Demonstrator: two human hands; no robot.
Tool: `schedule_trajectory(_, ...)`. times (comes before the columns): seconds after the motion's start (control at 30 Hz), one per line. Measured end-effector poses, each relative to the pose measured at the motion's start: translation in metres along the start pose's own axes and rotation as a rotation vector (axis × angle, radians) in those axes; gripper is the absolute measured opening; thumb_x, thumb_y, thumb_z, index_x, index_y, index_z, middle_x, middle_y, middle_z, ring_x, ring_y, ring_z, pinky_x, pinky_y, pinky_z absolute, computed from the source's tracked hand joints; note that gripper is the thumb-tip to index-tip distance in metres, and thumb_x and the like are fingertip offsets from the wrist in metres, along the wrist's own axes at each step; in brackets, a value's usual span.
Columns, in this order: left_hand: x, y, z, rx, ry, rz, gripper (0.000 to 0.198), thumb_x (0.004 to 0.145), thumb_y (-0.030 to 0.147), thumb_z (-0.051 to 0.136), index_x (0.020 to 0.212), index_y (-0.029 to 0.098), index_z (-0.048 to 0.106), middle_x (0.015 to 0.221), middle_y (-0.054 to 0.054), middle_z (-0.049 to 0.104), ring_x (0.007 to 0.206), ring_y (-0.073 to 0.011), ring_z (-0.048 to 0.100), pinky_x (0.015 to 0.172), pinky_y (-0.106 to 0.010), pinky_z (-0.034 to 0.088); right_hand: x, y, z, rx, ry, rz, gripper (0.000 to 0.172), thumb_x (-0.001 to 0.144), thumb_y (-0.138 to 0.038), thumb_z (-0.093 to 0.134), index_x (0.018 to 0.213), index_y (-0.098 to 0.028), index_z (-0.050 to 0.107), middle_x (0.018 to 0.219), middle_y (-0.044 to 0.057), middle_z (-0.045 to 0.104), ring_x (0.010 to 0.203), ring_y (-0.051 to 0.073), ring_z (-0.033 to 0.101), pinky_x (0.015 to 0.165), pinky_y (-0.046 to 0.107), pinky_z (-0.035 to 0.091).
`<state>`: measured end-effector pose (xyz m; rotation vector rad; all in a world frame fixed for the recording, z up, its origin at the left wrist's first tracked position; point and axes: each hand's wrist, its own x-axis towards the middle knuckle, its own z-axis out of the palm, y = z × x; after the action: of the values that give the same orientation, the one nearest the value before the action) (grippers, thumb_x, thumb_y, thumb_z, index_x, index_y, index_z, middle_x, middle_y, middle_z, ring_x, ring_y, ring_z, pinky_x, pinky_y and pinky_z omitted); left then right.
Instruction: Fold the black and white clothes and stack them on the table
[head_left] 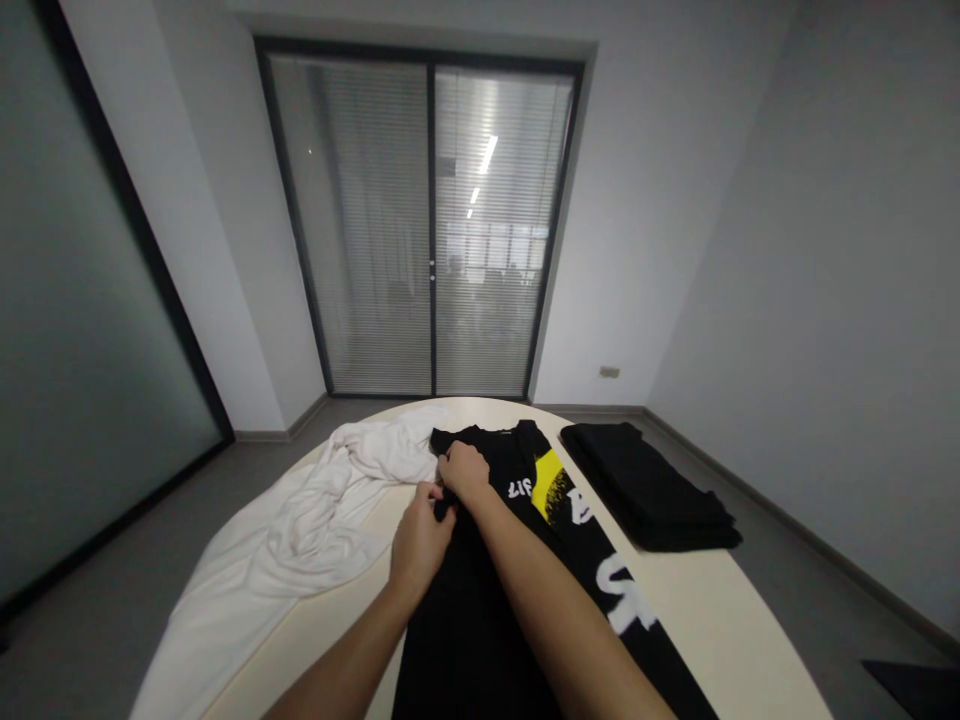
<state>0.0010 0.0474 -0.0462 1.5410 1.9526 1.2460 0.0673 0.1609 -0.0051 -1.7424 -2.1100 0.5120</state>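
A black T-shirt [480, 620] with white letters and a yellow patch lies lengthwise on the pale round table [720, 620], partly folded. My left hand [418, 540] is closed, pinching the shirt's left edge near the middle. My right hand [465, 470] is closed on the same edge a little farther away, close to the sleeve. The two hands nearly touch. Both forearms reach over the shirt's near part.
A crumpled white cloth [300, 530] spreads over the table's left side and hangs off the edge. A stack of folded black garments [652, 490] sits at the right. Beyond the table are glass doors with blinds [427, 230].
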Motion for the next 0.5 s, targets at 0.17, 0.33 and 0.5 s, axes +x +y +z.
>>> schedule_trajectory(0.17, -0.004, 0.012, 0.008, -0.218, -0.087, 0.055, 0.016, 0.083, 0.021, 0.059, 0.09, 0.023, 0.045, 0.116, -0.005, 0.068, 0.072, -0.0132, 0.065, 0.065, -0.025, 0.048, 0.019, 0.027, -0.008, 0.17, -0.009, 0.046, 0.037, 0.097, -0.029, 0.037, 0.097, -0.013, 0.069, 0.098, 0.014, 0.073, 0.092, 0.023, 0.069, 0.078, 0.03, 0.05)
schedule_trajectory(0.33, -0.022, 0.032, 0.014, -0.577, -0.308, 0.151, 0.016, 0.079, 0.017, 0.06, 0.089, 0.021, 0.047, 0.143, -0.014, 0.053, 0.092, -0.0155, 0.066, 0.073, -0.026, 0.053, 0.032, 0.065, -0.024, 0.276, 0.016, 0.088, 0.033, 0.099, -0.041, 0.048, 0.104, -0.013, 0.065, 0.102, 0.009, 0.07, 0.09, 0.018, 0.067, 0.083, 0.035, 0.053)
schedule_trajectory(0.5, -0.037, 0.033, 0.021, -0.414, -0.448, 0.365, 0.027, 0.08, 0.002, 0.043, 0.095, 0.021, 0.056, 0.142, -0.012, 0.055, 0.111, -0.0175, 0.063, 0.096, -0.035, 0.049, 0.026, 0.094, -0.028, 0.316, 0.056, 0.071, 0.04, 0.094, -0.02, 0.046, 0.131, -0.009, 0.055, 0.117, 0.014, 0.069, 0.1, 0.021, 0.068, 0.087, 0.032, 0.053)
